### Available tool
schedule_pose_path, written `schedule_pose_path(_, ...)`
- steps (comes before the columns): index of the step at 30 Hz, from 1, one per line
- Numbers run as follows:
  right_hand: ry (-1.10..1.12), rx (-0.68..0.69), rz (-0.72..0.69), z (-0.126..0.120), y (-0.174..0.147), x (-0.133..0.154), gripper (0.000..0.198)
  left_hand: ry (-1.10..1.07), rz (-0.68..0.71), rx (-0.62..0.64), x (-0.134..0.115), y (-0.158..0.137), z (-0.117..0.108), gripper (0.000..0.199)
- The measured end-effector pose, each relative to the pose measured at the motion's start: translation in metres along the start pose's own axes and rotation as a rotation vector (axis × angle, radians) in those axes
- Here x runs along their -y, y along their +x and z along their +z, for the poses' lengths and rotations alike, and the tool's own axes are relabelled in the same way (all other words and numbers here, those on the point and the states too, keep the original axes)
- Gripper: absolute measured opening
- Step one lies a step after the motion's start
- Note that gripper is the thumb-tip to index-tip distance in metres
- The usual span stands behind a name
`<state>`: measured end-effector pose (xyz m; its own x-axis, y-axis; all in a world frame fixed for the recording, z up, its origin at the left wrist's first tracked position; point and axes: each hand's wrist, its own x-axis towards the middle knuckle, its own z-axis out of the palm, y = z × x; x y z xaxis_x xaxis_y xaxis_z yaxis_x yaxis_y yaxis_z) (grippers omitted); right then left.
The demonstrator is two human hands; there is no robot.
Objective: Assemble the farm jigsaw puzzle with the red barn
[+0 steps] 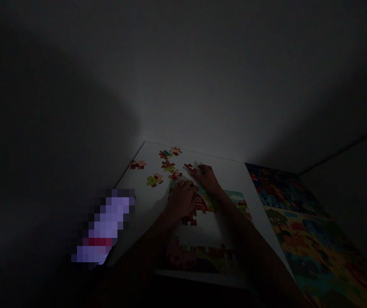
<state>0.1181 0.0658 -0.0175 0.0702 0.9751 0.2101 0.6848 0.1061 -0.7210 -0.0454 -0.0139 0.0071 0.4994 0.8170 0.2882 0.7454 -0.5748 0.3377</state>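
In the dim head view, a partly joined jigsaw puzzle with a red barn [199, 200] lies on a white board [151, 214]. My left hand [182, 199] rests over the upper left of the barn section, its fingers laid out and bent slightly; anything under them is hidden. Just beyond it, my right hand [207, 177] has its thumb and fingers curled at the edge of a red and white puzzle piece [188, 168]. Close to my left fingertips is another loose piece [175, 175]. A joined strip with a pink shape [182, 256] runs along the near side.
Several loose pieces lie at the far left, among them a green one [154, 180] and a pink one [176, 151]. Colourful picture sheets [295, 235] are on the right. A pixelated glowing object [106, 226] is by the left edge. A pale wall [190, 107] stands behind.
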Motion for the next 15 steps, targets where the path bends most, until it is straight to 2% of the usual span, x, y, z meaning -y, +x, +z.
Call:
schedule_pose_path(6, -0.075, -0.036, -0.098, 0.004, -0.0012, -0.0048, 0.049, 0.019, -0.025, 0.032, -0.0007, 0.0026, 0.0003, 0.022)
schedule_pose_path(15, -0.064, -0.018, -0.088, 0.0022, 0.002, 0.0, 0.03, 0.015, -0.014, 0.031, -0.0015, 0.0043, -0.0031, 0.024)
